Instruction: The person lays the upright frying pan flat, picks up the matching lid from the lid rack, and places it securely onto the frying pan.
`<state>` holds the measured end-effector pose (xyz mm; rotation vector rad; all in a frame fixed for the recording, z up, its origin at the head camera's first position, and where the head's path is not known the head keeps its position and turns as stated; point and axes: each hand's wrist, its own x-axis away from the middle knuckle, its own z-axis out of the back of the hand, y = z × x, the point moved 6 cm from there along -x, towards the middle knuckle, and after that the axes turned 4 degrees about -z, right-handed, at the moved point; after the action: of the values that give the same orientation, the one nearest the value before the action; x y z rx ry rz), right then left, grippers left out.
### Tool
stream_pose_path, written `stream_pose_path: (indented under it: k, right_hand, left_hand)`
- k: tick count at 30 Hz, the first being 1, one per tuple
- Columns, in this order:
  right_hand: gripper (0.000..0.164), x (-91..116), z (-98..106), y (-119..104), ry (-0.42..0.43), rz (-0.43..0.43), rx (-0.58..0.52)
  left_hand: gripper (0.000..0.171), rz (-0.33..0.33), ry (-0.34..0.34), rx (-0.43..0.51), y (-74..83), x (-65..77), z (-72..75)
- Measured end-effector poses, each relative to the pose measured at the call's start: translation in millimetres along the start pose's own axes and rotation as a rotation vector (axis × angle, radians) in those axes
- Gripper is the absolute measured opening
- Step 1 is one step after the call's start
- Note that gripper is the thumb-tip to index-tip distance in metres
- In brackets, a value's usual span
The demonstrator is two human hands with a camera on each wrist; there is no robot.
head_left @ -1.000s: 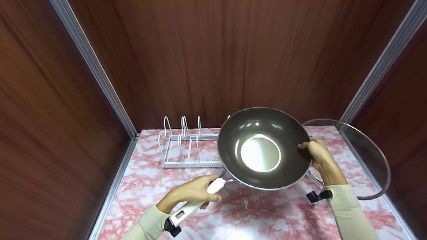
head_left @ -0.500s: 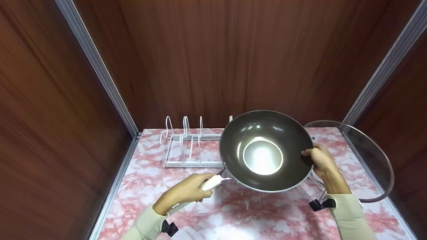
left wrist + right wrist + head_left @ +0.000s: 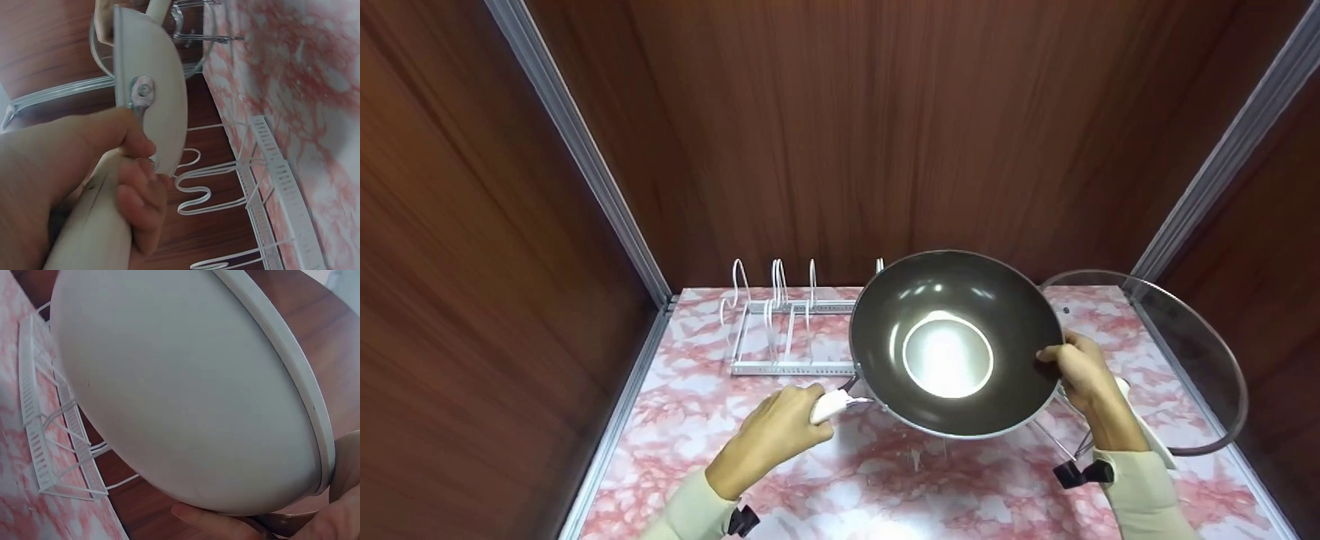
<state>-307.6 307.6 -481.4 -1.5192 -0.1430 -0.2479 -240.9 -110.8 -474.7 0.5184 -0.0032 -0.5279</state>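
Note:
A wok (image 3: 960,285) with a dark inside and a cream outer wall (image 3: 185,382) is held above the table, its inside tilted toward me. My left hand (image 3: 780,431) grips its white handle (image 3: 829,406); in the left wrist view the fingers curl round that handle (image 3: 93,242). At the opposite rim, my right hand (image 3: 1084,371) pinches the wok, thumb inside and fingers beneath the outer wall. Behind the wok and to its left stands a white wire rack (image 3: 795,369) with upright loops; the wok hides its right part.
At the right, a large clear lid (image 3: 1185,367) with a dark rim stands tilted. Another white handle (image 3: 1155,439) shows partly behind my right forearm, beside thin metal wires (image 3: 1054,439). Wooden panels (image 3: 840,135) enclose the pink marbled table (image 3: 690,420) at the back and sides.
My left hand has slid along the handle toward the wok, covering more of it. The wok and right hand have lowered slightly, and the second white handle at the right has come into sight.

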Motion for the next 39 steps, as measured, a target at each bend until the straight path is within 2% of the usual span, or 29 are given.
stream_pose_path:
  k: [4, 10, 21, 24, 30, 39]
  right_hand:
    - [0.059, 5.0, -2.5, 1.5, -0.004, 0.01, 0.005]
    - [0.046, 12.9, -4.6, 3.7, 0.016, 0.032, 0.026]
    - [0.042, 26.6, -10.4, 12.2, 0.023, 0.04, 0.057]
    - [0.044, 29.4, -10.9, 12.5, 0.02, 0.05, 0.067]
    - [0.043, 32.2, -10.5, 13.5, 0.01, 0.057, 0.078]
    - [0.04, 33.4, -12.4, 17.5, -0.026, 0.048, -0.014]
  left_hand:
    - [0.017, 0.025, 0.061, -0.14, -2.8, 0.9, 0.2]
    - [0.025, 0.006, 0.156, -0.316, -4.6, 4.6, 0.5]
    - [0.035, -0.03, 0.412, -0.625, -5.0, 14.9, 2.1]
    - [0.036, -0.043, 0.439, -0.65, -5.6, 15.9, 2.2]
    - [0.037, -0.052, 0.449, -0.649, -7.7, 14.6, 2.8]
    - [0.035, -0.045, 0.433, -0.638, -11.1, 15.1, 0.5]
